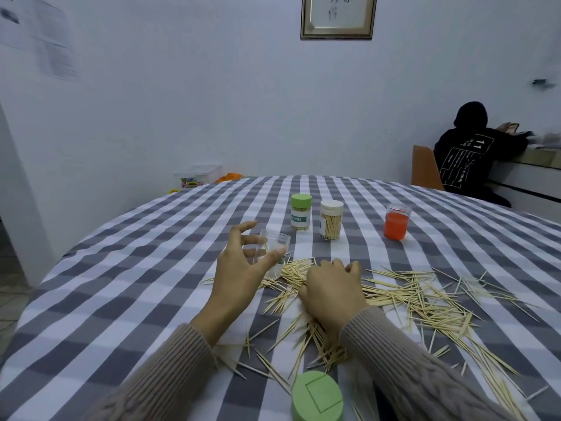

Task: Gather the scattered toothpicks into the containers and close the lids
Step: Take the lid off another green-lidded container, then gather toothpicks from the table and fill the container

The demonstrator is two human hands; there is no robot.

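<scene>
A green lid (317, 395) lies flat at the near edge of the checked surface (121, 284), at about six o'clock, apart from any container. Just beyond it the scattered toothpicks (419, 302) spread from the centre out toward three and four o'clock, some touching the sleeves. The right hand (332, 288) rests knuckles-up on the heap at the centre, its fingers curled down into the toothpicks; whether it actually holds any cannot be told. At about eleven o'clock from it, the left hand (239, 265) has its fingers spread and loosely bent around an open clear container (274, 253), thumb tip at the front wall, fingers not plainly closed on it. The container stands upright, lidless, just beside the heap's far left edge. Farther off at twelve o'clock stand a green-lidded toothpick container (300, 215) and, just beside it, a white-lidded toothpick container (331, 219), both closed. At one o'clock an orange jar (397, 221) stands well apart. Beyond the surface, at two o'clock, a person in a black hoodie (473, 153) sits facing away.
</scene>
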